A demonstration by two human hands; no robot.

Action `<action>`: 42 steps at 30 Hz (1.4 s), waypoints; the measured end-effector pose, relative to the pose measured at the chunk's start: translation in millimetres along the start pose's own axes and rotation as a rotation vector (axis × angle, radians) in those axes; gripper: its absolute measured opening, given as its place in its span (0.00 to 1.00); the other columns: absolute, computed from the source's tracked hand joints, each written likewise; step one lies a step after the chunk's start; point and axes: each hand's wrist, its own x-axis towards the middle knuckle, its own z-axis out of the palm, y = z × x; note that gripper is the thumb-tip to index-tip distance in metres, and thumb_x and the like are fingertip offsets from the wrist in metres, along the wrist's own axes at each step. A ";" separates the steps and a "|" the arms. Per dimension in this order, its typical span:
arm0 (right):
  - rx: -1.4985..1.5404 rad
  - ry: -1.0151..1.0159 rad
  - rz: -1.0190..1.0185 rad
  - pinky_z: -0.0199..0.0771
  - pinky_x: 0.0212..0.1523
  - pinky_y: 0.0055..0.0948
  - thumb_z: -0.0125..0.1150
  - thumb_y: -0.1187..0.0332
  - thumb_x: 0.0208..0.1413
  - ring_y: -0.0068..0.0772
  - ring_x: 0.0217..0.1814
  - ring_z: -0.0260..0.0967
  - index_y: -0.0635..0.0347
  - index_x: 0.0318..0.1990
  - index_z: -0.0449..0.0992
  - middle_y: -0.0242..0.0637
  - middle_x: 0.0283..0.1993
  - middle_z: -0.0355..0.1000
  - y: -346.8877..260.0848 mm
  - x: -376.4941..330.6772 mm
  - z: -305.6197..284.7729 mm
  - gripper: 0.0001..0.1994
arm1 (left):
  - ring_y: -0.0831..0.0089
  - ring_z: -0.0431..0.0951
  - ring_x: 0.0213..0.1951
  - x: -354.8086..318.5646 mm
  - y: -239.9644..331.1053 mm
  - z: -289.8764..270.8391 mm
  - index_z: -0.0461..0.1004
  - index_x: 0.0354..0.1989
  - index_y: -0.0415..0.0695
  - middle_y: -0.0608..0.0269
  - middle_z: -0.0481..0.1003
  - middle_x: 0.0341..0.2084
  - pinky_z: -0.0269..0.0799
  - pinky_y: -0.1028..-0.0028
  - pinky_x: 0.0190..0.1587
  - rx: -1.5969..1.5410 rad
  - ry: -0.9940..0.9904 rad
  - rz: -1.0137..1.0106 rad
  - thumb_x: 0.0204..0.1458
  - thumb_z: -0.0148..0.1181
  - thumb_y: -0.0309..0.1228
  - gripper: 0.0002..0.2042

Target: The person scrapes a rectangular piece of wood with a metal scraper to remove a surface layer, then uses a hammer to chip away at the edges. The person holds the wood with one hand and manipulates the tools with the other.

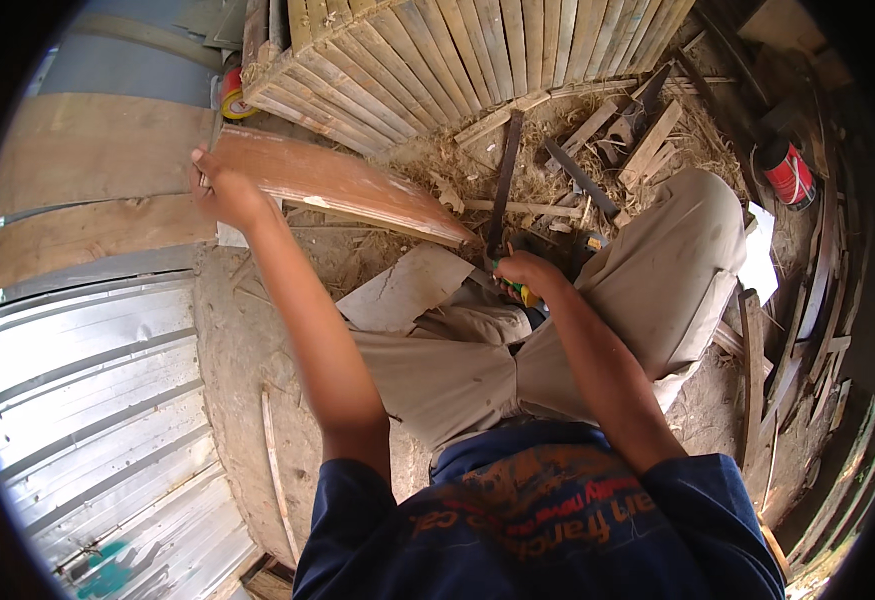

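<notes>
My left hand [225, 195] grips the left end of a long reddish-brown wooden board [337, 180] with chipped, pale edges. The board slants down to the right, and its right end lies close to my right hand. My right hand [527, 272] is closed around a tool with a yellow-and-green handle [529, 296], down between my legs. Fingers hide most of that tool, so its kind is unclear. A dark flat strip [505, 180] rises just beyond this hand; whether it joins the tool I cannot tell. A whitish worn sheet [405, 288] lies below the board.
A slatted wooden structure [437, 60] stands at the far side. Wood offcuts [649, 142], shavings and a dark metal bar [582, 178] litter the ground. A red can [787, 175] is at right, with stacked wood strips nearby. Corrugated metal sheeting [87, 380] borders the left.
</notes>
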 end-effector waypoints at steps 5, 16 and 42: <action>-0.067 -0.065 0.029 0.66 0.25 0.34 0.55 0.63 0.66 0.26 0.24 0.63 0.70 0.36 0.75 0.35 0.26 0.68 -3.5 -0.6 7.4 0.15 | 0.65 0.78 0.42 12.5 -6.5 10.8 0.76 0.43 0.31 0.49 0.78 0.41 0.75 0.68 0.46 0.033 -0.043 0.053 0.68 0.51 0.39 0.19; -0.259 -0.073 -0.063 0.69 0.27 0.39 0.58 0.57 0.65 0.30 0.26 0.68 0.69 0.31 0.77 0.40 0.26 0.72 -16.1 -8.8 18.1 0.20 | 0.65 0.79 0.40 15.3 -7.2 8.7 0.75 0.42 0.30 0.49 0.79 0.39 0.75 0.69 0.45 0.034 -0.027 0.051 0.68 0.49 0.39 0.20; -0.292 0.027 -0.186 0.71 0.22 0.39 0.58 0.58 0.62 0.38 0.19 0.72 0.73 0.29 0.78 0.49 0.23 0.75 -6.1 10.1 9.6 0.21 | 0.57 0.73 0.57 2.0 -14.0 13.9 0.77 0.43 0.32 0.45 0.73 0.55 0.60 0.65 0.65 0.104 -0.234 0.299 0.44 0.45 0.15 0.18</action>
